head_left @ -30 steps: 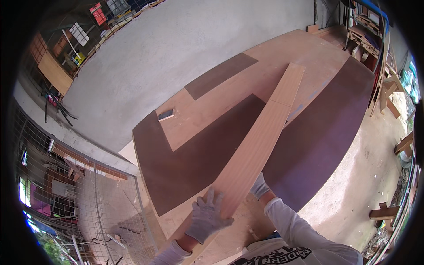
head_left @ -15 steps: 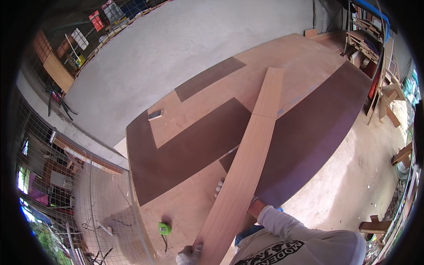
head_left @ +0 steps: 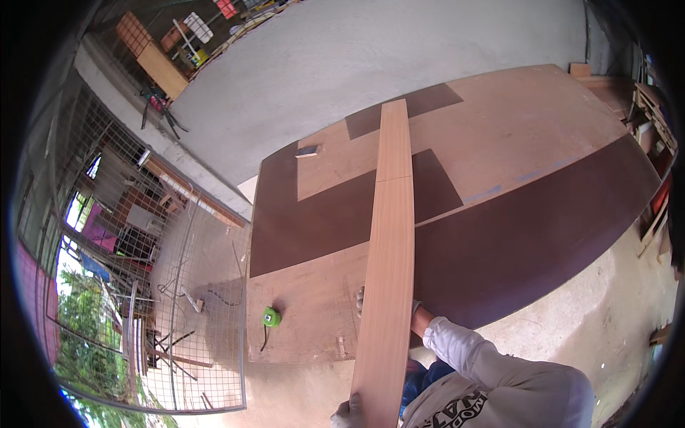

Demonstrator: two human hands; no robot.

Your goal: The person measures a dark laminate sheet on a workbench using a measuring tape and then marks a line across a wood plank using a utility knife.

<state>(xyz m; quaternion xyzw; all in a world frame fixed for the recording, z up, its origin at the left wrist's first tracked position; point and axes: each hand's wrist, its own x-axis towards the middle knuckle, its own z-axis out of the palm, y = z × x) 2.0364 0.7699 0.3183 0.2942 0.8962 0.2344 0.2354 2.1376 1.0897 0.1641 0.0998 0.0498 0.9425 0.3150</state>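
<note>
A long, pale wooden board point(head_left: 389, 235) runs away from me across a large worktable of light and dark panels point(head_left: 535, 242). My left hand point(head_left: 346, 414), in a grey glove, grips the board's near left edge at the bottom of the view. My right hand point(head_left: 361, 301) is mostly hidden under the board, its gloved fingertips curling round the left edge farther forward. A green tape measure point(head_left: 271, 316) lies on the table left of the board, and a small dark block point(head_left: 307, 151) sits toward the back left.
A wire mesh fence point(head_left: 185, 321) and low concrete ledge point(head_left: 171, 167) border the left side. Beyond the table is a pale cement surface point(head_left: 399, 43). Stacked wood scraps point(head_left: 653, 114) stand at the right, beside concrete floor point(head_left: 542, 339).
The board has swung from a diagonal toward straight ahead. My left hand moved down to the near end, uncovering the tape measure. The view has turned, shifting the table rightward.
</note>
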